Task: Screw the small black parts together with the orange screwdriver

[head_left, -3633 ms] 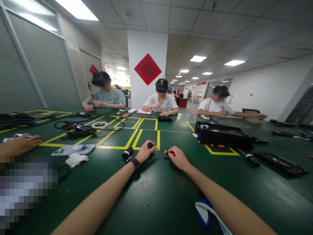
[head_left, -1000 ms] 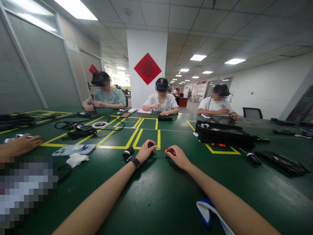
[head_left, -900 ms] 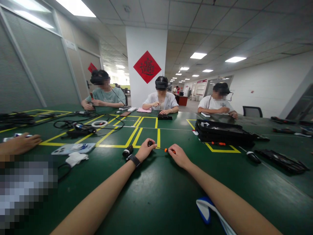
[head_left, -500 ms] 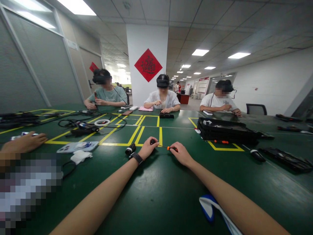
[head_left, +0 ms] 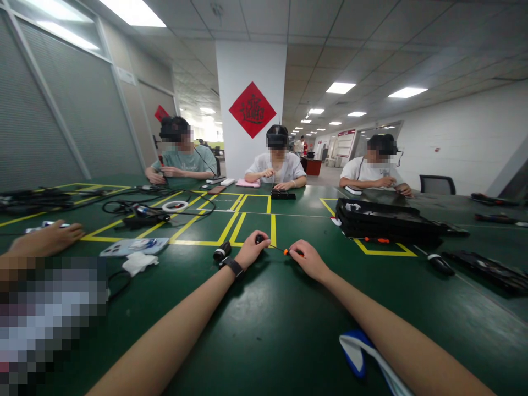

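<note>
Fingers of my left hand (head_left: 249,252) are closed around a small black round piece (head_left: 259,238), mostly covered by the hand. My right hand (head_left: 309,259) grips an orange-and-black screwdriver (head_left: 286,252) by its handle. Its thin shaft points left, towards the black piece; whether the tip touches it I cannot tell. Beside my left wrist, which wears a dark band, lies a short black cylinder (head_left: 221,251). Both hands are low over the green table (head_left: 247,335).
Stacked black trays (head_left: 379,217) stand at right, near a black-handled tool (head_left: 440,264). Left are a phone (head_left: 134,247), crumpled tissue (head_left: 140,263), cables (head_left: 144,212) and another person's hand (head_left: 53,237). A blue-white strap (head_left: 355,352) lies by my right forearm. Several people sit opposite.
The view has shifted slightly, so the scene sits a little further right. Both hands keep nearly the same pose and hold.
</note>
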The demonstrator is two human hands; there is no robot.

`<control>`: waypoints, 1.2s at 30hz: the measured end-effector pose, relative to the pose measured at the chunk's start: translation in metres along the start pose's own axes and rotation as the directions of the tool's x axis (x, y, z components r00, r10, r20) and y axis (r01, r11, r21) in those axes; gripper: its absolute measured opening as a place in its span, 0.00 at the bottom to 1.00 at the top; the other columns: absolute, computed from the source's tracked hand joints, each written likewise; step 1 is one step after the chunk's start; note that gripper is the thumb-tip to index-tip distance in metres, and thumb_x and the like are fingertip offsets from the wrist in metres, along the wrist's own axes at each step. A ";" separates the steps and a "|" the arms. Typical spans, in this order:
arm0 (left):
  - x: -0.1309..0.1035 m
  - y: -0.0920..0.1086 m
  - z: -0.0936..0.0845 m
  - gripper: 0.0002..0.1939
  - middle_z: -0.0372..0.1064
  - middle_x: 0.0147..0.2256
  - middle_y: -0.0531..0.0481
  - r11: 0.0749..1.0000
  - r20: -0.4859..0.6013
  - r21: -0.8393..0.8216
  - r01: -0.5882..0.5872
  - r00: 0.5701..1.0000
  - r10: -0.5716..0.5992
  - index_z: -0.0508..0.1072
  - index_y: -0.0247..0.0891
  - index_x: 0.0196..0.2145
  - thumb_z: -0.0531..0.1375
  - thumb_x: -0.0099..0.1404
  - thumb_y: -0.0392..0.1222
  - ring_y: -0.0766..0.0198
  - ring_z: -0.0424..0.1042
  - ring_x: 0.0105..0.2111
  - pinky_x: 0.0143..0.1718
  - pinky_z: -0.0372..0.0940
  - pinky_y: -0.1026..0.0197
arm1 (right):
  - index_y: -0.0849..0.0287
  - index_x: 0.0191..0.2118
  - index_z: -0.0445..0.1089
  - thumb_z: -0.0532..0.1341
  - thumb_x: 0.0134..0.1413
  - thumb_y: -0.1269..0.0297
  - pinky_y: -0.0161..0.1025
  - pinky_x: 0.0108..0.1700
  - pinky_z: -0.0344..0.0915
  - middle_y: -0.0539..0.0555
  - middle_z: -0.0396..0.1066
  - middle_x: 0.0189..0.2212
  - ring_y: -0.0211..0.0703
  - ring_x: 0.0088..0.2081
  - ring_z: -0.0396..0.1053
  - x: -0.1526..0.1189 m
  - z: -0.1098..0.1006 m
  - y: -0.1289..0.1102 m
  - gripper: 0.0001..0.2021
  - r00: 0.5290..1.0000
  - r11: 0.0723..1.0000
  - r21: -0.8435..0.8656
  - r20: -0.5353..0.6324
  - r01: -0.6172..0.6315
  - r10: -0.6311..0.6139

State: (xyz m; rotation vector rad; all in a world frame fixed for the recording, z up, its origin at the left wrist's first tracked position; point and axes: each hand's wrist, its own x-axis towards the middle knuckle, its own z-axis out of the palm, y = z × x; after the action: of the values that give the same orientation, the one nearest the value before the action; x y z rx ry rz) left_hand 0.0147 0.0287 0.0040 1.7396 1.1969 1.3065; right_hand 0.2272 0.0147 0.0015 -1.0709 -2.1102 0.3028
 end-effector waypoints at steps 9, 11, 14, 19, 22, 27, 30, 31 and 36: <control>0.002 -0.001 0.000 0.12 0.66 0.28 0.53 0.999 -0.005 0.039 -0.019 1.000 0.019 0.67 0.37 0.33 0.57 0.53 0.47 0.67 0.64 0.27 0.31 0.58 0.64 | 0.59 0.37 0.63 0.58 0.46 0.65 0.36 0.38 0.59 0.50 0.65 0.33 0.37 0.34 0.62 -0.001 0.004 -0.002 0.10 0.998 0.993 0.102 -0.006 -0.062 0.063; 0.001 -0.001 0.000 0.12 0.66 0.28 0.53 0.999 -0.010 0.038 -0.014 1.000 0.014 0.67 0.37 0.33 0.57 0.53 0.47 0.67 0.63 0.27 0.31 0.58 0.64 | 0.60 0.37 0.64 0.57 0.48 0.66 0.37 0.40 0.59 0.52 0.65 0.34 0.38 0.36 0.62 0.000 0.005 -0.001 0.09 0.998 0.995 0.082 -0.013 -0.057 0.058; 0.001 -0.001 0.000 0.12 0.66 0.28 0.53 0.999 -0.017 0.035 -0.008 1.000 0.008 0.66 0.37 0.33 0.57 0.53 0.47 0.67 0.64 0.27 0.31 0.58 0.64 | 0.60 0.32 0.66 0.53 0.52 0.67 0.38 0.41 0.58 0.53 0.65 0.32 0.39 0.36 0.61 0.000 0.004 0.000 0.06 1.000 0.999 0.022 -0.003 -0.031 0.031; 0.001 -0.003 0.001 0.13 0.66 0.29 0.52 1.000 -0.025 0.023 0.001 1.000 -0.001 0.66 0.37 0.33 0.57 0.52 0.48 0.66 0.65 0.29 0.32 0.59 0.63 | 0.60 0.33 0.66 0.55 0.50 0.68 0.38 0.41 0.58 0.52 0.64 0.32 0.39 0.37 0.61 -0.001 0.001 -0.001 0.05 1.000 1.000 -0.001 -0.019 0.015 -0.015; 0.002 -0.003 0.002 0.13 0.66 0.29 0.52 1.000 -0.029 0.020 0.006 1.000 -0.005 0.66 0.37 0.33 0.58 0.52 0.48 0.66 0.65 0.29 0.33 0.59 0.63 | 0.60 0.34 0.65 0.57 0.48 0.68 0.38 0.41 0.59 0.52 0.65 0.33 0.39 0.36 0.61 -0.002 0.002 -0.001 0.05 1.000 1.000 0.011 -0.023 0.009 -0.009; 0.000 0.000 0.001 0.13 0.66 0.29 0.52 1.000 -0.026 0.018 0.007 1.000 -0.007 0.67 0.38 0.33 0.57 0.52 0.48 0.66 0.65 0.29 0.33 0.59 0.63 | 0.60 0.35 0.67 0.55 0.51 0.66 0.39 0.41 0.58 0.53 0.65 0.33 0.40 0.37 0.61 -0.001 0.001 -0.003 0.07 0.999 0.999 0.008 -0.016 -0.033 0.033; 0.000 0.002 0.001 0.12 0.67 0.29 0.52 1.000 -0.035 0.028 0.011 0.999 -0.010 0.67 0.38 0.32 0.57 0.51 0.47 0.66 0.65 0.29 0.33 0.60 0.63 | 0.60 0.34 0.68 0.54 0.53 0.65 0.39 0.42 0.58 0.53 0.66 0.32 0.40 0.37 0.62 -0.001 -0.001 -0.005 0.08 0.999 1.000 0.004 0.010 -0.030 0.030; 0.000 0.003 0.001 0.12 0.67 0.29 0.52 0.999 -0.040 0.030 0.011 0.999 -0.010 0.67 0.38 0.32 0.57 0.51 0.46 0.66 0.65 0.29 0.33 0.60 0.63 | 0.60 0.34 0.69 0.55 0.52 0.65 0.39 0.42 0.58 0.53 0.66 0.33 0.40 0.37 0.62 -0.001 -0.002 -0.005 0.07 1.000 1.000 0.007 0.009 -0.027 0.027; 0.000 0.002 0.001 0.12 0.66 0.29 0.53 0.999 -0.033 0.035 -0.014 0.999 0.015 0.67 0.37 0.32 0.58 0.51 0.47 0.66 0.65 0.29 0.34 0.60 0.63 | 0.59 0.34 0.69 0.59 0.48 0.64 0.39 0.42 0.58 0.53 0.68 0.33 0.41 0.37 0.63 -0.001 -0.002 -0.002 0.07 0.999 0.999 -0.001 -0.009 -0.043 0.043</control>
State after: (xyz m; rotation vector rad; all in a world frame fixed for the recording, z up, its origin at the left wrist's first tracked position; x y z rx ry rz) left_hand 0.0163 0.0282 0.0055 1.7608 1.2340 1.3350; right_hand 0.2279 0.0121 0.0036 -1.1173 -2.0821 0.3164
